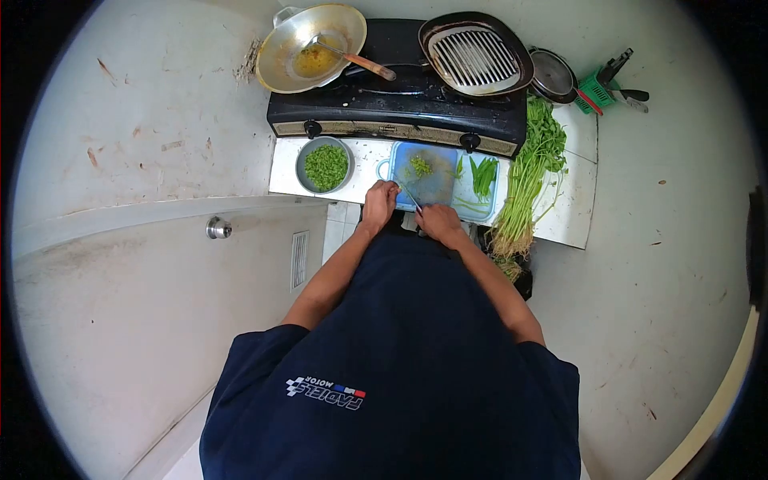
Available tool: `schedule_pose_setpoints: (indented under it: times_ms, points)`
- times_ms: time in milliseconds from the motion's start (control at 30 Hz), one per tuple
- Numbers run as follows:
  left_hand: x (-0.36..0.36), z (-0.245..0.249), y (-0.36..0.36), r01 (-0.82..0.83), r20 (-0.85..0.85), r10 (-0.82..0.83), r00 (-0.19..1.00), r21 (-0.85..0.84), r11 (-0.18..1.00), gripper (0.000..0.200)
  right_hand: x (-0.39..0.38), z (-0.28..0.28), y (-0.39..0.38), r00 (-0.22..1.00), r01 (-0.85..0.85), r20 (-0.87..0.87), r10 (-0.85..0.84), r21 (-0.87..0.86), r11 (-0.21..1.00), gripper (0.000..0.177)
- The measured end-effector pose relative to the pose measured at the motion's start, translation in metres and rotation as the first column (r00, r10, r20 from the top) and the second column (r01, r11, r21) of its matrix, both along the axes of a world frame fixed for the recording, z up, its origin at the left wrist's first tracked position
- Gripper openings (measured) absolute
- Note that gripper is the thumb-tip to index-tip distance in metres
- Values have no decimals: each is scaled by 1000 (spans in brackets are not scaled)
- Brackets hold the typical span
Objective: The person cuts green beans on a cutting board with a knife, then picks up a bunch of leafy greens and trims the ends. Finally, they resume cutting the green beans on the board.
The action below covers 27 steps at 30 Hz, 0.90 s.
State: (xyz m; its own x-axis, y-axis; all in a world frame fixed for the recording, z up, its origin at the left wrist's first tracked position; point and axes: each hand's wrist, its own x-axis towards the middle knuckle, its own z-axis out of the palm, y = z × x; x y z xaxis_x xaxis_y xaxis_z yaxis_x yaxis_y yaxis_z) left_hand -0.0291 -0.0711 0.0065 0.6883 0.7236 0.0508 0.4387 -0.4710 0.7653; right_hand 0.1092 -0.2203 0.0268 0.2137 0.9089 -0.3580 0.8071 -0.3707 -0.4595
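Blue cutting board [436,189] sits on the light-blue tray [490,214], chopped greens [419,166] lying toward its far side. At the near edge, the right hand [438,222] has its fingers wrapped around the knife [413,198], blade angled forward-left. Beside it, the left hand [380,199] keeps its fingers bent together by the near-left corner; what they pinch is too small to tell. White tile [366,164] separates tray and bowl [299,169]; rooted stalks [524,176] crowd the right edge, the stove [400,108] the far one.
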Motion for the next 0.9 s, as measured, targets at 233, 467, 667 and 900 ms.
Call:
schedule_pose_setpoints:
  times_ms: [233,467,667,900]
  points:
    - [1,5,-1,-2,-32,2,999,-16,1000,7,4,5,-9,997,71,-27,-71,-6,997,40]
    - [8,0,8,73,-31,-71,997,60,996,8,7,0,-6,998,39,-53,-40,-17,999,42]
    - [13,2,10,101,-48,-96,994,94,991,8,7,-13,-4,998,50,-41,-51,-3,999,45]
    - [15,0,7,71,-35,-69,997,66,995,9,10,-13,-5,997,15,-80,-14,17,1000,41]
